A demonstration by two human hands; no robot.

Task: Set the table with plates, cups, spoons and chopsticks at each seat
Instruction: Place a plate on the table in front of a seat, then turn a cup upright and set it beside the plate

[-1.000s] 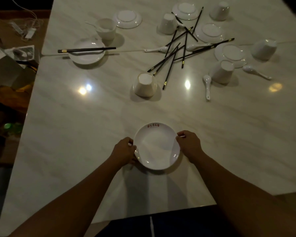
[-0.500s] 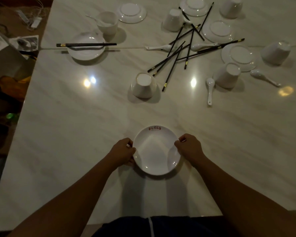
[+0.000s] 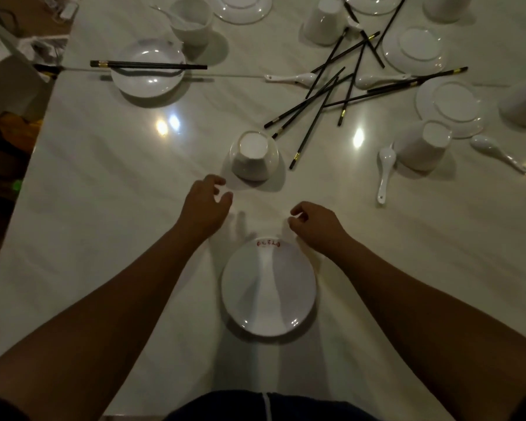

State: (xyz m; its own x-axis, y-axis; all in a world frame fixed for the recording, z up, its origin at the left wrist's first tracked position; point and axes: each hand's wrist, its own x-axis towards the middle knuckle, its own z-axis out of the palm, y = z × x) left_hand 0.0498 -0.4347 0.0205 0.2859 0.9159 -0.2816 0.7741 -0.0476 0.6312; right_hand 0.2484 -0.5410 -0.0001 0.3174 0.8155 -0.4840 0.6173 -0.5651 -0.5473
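A white plate [image 3: 268, 287] with red lettering on its far rim lies on the marble table near the front edge. Beyond it, my left hand [image 3: 205, 205] hovers empty with fingers apart, just short of an upturned white cup [image 3: 253, 156]. My right hand [image 3: 315, 226] is past the plate's far right rim, fingers loosely curled, holding nothing. Several black chopsticks [image 3: 325, 95] lie scattered in the middle. At the far left a set place has a plate [image 3: 148, 77], a pair of chopsticks [image 3: 148, 65] across it and a cup with a spoon [image 3: 192, 22].
More upturned cups [image 3: 424, 145] [image 3: 324, 21], plates [image 3: 448, 107] [image 3: 413, 50] [image 3: 242, 7] and white spoons [image 3: 384, 171] [image 3: 498, 151] [image 3: 292, 78] lie at the far right. The table edge [image 3: 25, 183] runs down the left, with clutter on the floor beyond.
Both hands have let go of the near plate and moved forward past it, the left one toward the upturned cup. The plate stays where it was set.
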